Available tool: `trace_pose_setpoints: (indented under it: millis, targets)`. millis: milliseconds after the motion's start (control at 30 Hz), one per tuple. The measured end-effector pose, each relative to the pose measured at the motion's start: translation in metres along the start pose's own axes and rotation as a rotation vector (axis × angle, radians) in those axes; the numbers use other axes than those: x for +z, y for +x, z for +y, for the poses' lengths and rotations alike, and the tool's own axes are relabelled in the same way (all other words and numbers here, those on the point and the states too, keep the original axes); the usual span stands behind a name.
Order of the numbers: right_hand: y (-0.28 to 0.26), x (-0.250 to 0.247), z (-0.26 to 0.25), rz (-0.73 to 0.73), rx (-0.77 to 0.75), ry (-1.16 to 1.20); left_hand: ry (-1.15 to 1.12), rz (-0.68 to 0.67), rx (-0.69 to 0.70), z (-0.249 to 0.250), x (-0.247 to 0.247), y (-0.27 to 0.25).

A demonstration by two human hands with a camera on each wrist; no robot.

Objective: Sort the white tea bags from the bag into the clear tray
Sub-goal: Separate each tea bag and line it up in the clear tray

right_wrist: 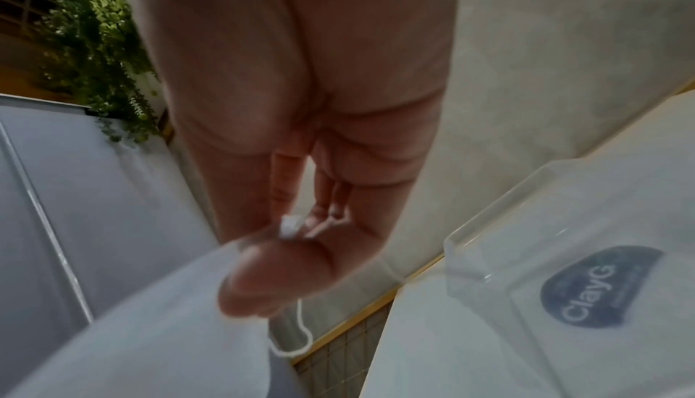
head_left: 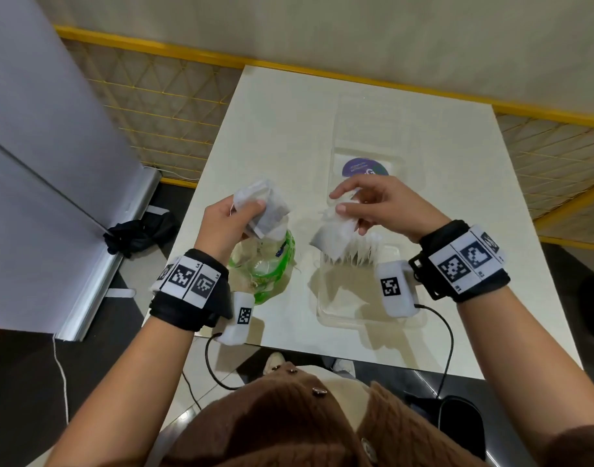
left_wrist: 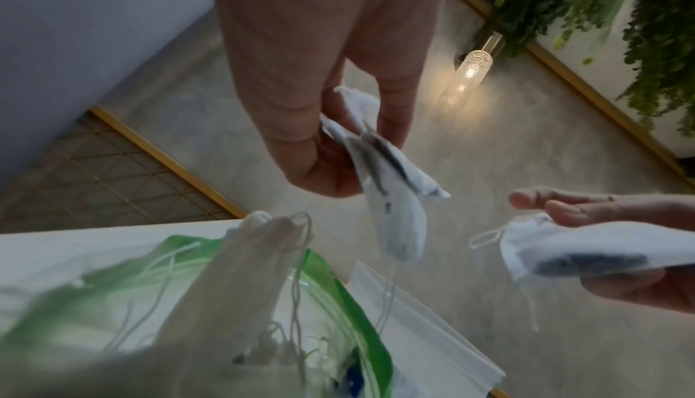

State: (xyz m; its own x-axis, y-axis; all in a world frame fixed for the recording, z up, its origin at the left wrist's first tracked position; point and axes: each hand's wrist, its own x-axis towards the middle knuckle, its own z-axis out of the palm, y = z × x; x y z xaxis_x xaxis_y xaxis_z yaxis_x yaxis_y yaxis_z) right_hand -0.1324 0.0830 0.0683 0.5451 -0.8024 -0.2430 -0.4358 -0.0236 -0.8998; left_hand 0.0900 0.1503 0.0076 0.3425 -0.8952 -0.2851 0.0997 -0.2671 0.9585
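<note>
Nearest to the person, at the front edge of the white tabletop [head_left: 440,183], stands a clear tray [head_left: 366,318]. Some white tea bags [head_left: 358,252] are already standing in a row at its far end. To the left of the tray, well apart from it, lies the green and clear plastic bag [head_left: 272,264], open at the top, with more tea bags and their strings inside, as the left wrist view shows.

Above the plastic bag is the left hand [head_left: 226,224]. Its fingers and thumb are curled around a small bunch of tea bags [head_left: 265,210], maybe two or three; the exact number I cannot tell. One string hangs down from this bunch toward the bag.

Above the far end of the tray is the right hand [head_left: 379,205]. The thumb and the first fingers pinch one tea bag [head_left: 334,235] at its top, and it hangs down tilted, just over the row in the tray. The other fingers are more straight.

Farther away on the tabletop stands a second clear box [head_left: 403,163] with a round purple label [head_left: 364,168]. Behind the tabletop is a yellow wire fence [head_left: 160,106] and a pale wall.
</note>
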Motion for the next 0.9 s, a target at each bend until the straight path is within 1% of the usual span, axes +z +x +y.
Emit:
trace_pose_setpoints:
  millis: [67, 133, 167, 233, 300, 367, 400, 433, 500, 600, 667, 733, 800, 833, 900]
  targets:
    - [0.002, 0.004, 0.0, -0.038, -0.009, -0.009, 0.029, 0.024, 0.03, 0.001, 0.0, 0.0]
    - [0.006, 0.006, -0.002, -0.048, 0.003, -0.002, 0.055, 0.019, 0.067, 0.001, -0.001, -0.001]
    - [0.008, 0.007, -0.002, -0.044, 0.01, -0.028, 0.065, 0.005, 0.091, 0.001, -0.001, -0.001]
    - [0.014, 0.008, -0.001, -0.014, 0.019, -0.185, 0.131, -0.041, 0.169, 0.001, -0.003, -0.002]
    - [0.019, 0.007, 0.001, 0.01, 0.008, -0.339, 0.308, -0.106, 0.288, 0.001, -0.003, -0.003]
    - [0.02, 0.008, 0.0, 0.027, 0.009, -0.366, 0.495, -0.181, 0.398, 0.0, -0.002, -0.005]
    - [0.019, 0.009, -0.001, 0.025, 0.01, -0.357, 0.538, -0.213, 0.424, -0.001, -0.001, -0.006]
    - [0.018, 0.01, -0.003, 0.014, 0.011, -0.347, 0.552, -0.241, 0.431, 0.0, 0.0, -0.008]
    - [0.017, 0.014, -0.005, -0.022, 0.017, -0.332, 0.528, -0.284, 0.401, 0.0, 0.004, -0.011]
    - [0.015, 0.02, -0.011, -0.103, 0.029, -0.286, 0.519, -0.332, 0.367, 0.002, 0.009, -0.012]
    - [0.016, 0.025, -0.011, -0.159, 0.024, -0.316, 0.565, -0.35, 0.368, 0.004, 0.01, -0.012]
    - [0.016, 0.029, -0.011, -0.187, -0.01, -0.359, 0.575, -0.356, 0.338, 0.005, 0.01, -0.01]
    - [0.018, 0.03, -0.012, -0.163, -0.036, -0.326, 0.553, -0.385, 0.294, 0.004, 0.009, -0.009]
    - [0.018, 0.03, -0.013, -0.136, -0.035, -0.262, 0.531, -0.397, 0.268, 0.003, 0.009, -0.009]
    - [0.017, 0.027, -0.015, -0.082, -0.021, -0.108, 0.391, -0.403, 0.201, 0.002, 0.008, -0.011]
